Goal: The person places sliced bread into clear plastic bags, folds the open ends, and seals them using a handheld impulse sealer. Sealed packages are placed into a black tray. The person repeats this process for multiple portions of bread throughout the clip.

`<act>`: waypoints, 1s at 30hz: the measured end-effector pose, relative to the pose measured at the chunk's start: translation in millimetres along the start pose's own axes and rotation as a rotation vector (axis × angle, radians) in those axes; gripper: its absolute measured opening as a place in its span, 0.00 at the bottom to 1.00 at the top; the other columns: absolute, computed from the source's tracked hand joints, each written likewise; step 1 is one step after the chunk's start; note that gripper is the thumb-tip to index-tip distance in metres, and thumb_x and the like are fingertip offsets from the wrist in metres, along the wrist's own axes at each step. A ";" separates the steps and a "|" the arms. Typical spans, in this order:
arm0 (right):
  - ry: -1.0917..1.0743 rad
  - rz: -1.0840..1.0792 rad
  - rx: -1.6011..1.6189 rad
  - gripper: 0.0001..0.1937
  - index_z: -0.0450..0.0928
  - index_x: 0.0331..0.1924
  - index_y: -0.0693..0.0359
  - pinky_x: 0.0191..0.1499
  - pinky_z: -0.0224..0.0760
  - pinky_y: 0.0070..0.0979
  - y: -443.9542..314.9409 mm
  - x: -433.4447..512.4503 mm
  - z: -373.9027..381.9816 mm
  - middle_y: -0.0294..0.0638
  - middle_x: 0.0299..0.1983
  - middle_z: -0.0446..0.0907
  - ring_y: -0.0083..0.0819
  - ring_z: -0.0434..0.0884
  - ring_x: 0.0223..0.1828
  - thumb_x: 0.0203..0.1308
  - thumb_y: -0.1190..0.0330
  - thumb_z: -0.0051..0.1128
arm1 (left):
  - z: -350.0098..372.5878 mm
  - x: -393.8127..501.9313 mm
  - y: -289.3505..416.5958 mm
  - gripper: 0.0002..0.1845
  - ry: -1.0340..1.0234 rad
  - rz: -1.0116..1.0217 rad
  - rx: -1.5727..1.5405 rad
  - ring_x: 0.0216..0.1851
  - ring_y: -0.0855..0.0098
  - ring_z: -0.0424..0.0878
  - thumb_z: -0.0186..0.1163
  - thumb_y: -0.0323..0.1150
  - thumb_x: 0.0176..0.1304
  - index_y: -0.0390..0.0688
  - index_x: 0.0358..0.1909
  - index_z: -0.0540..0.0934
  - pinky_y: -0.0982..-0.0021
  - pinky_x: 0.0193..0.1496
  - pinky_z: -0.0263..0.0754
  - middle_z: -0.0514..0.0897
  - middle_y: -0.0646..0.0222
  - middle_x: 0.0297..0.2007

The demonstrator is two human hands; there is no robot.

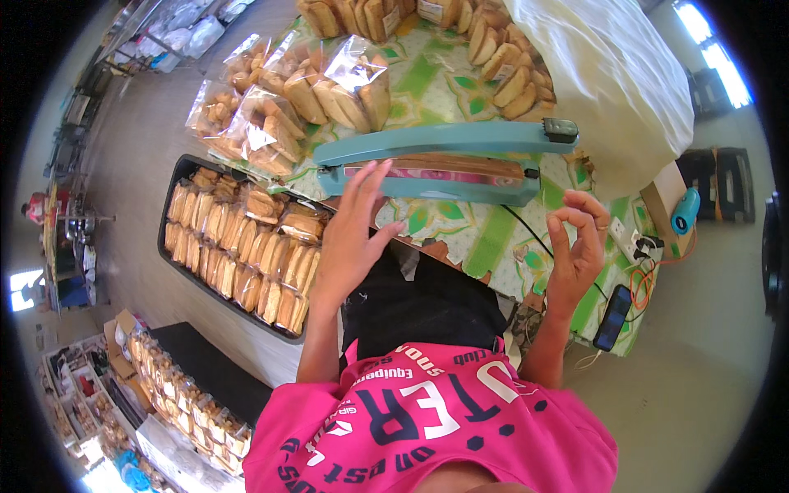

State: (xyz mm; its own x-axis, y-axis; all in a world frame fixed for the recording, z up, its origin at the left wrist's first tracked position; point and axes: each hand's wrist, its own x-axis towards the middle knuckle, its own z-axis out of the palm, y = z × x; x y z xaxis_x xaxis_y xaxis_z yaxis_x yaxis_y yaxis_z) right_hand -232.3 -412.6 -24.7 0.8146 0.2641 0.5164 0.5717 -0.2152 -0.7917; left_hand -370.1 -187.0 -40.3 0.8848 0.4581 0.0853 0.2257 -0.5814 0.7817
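Observation:
A teal hand impulse sealer (425, 187) lies across the table in front of me, its upper arm (441, 140) raised on the left-hand hinge. My left hand (352, 237) hovers at the sealer's left part with fingers apart; its fingertips overlap the base in view, and whether they touch cannot be told. Beyond the sealer's right end, nearer to me, is my right hand (578, 249). Its fingers are curled, with the thumb close to a fingertip, and no object shows in it. Clear bags of sliced toasted bread (336, 86) stand behind the sealer.
A black crate (165, 243) of bagged bread sits at the left. Loose toasts (515, 80) lie beside a large white sack (607, 80). A power strip (624, 237), cables, a phone (612, 317) and a blue cylindrical device (685, 211) occupy the table's right end.

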 end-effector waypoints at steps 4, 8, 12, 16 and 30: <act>-0.007 0.057 0.006 0.03 0.83 0.35 0.64 0.56 0.64 0.28 -1.9 1.5 0.3 0.42 0.49 0.76 0.33 0.73 0.51 0.58 0.75 0.61 | -5.3 -2.8 -10.6 0.28 0.058 0.079 0.024 0.62 0.58 0.73 0.67 0.30 0.57 0.49 0.62 0.74 0.61 0.63 0.68 0.72 0.63 0.63; -0.085 0.069 0.021 0.04 0.84 0.36 0.64 0.56 0.64 0.28 -11.0 4.1 8.3 0.42 0.49 0.76 0.32 0.73 0.51 0.59 0.75 0.61 | -5.8 -7.0 -11.2 0.20 0.110 0.055 -0.110 0.58 0.61 0.76 0.67 0.30 0.57 0.47 0.54 0.81 0.63 0.61 0.69 0.75 0.65 0.60; -0.157 0.062 0.044 0.06 0.86 0.38 0.62 0.56 0.64 0.28 -18.6 8.0 15.6 0.41 0.49 0.76 0.31 0.73 0.51 0.59 0.75 0.60 | -3.7 -7.7 -8.6 0.17 0.218 0.131 -0.118 0.55 0.64 0.77 0.67 0.29 0.56 0.46 0.49 0.84 0.65 0.59 0.70 0.78 0.67 0.56; -0.198 -0.015 -0.015 0.07 0.86 0.39 0.62 0.57 0.65 0.30 -16.3 10.3 14.6 0.40 0.49 0.78 0.33 0.75 0.51 0.56 0.76 0.64 | 4.5 -7.7 -4.7 0.15 0.271 0.173 -0.161 0.54 0.64 0.77 0.67 0.28 0.55 0.47 0.47 0.84 0.66 0.57 0.71 0.80 0.68 0.54; -0.214 0.138 -0.094 0.05 0.81 0.37 0.65 0.63 0.63 0.36 0.0 1.8 -16.6 0.46 0.62 0.69 0.39 0.72 0.60 0.55 0.77 0.61 | 18.0 3.2 3.0 0.13 0.146 0.157 -0.216 0.56 0.66 0.77 0.66 0.26 0.58 0.43 0.46 0.85 0.68 0.60 0.69 0.80 0.64 0.55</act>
State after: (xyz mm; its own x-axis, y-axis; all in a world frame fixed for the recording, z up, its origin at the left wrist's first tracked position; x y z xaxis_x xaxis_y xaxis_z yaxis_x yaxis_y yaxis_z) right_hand -229.2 -427.7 -18.5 0.8520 0.4166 0.3172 0.4715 -0.3470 -0.8107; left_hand -359.3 -199.4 -48.9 0.8305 0.4751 0.2910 -0.0149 -0.5031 0.8641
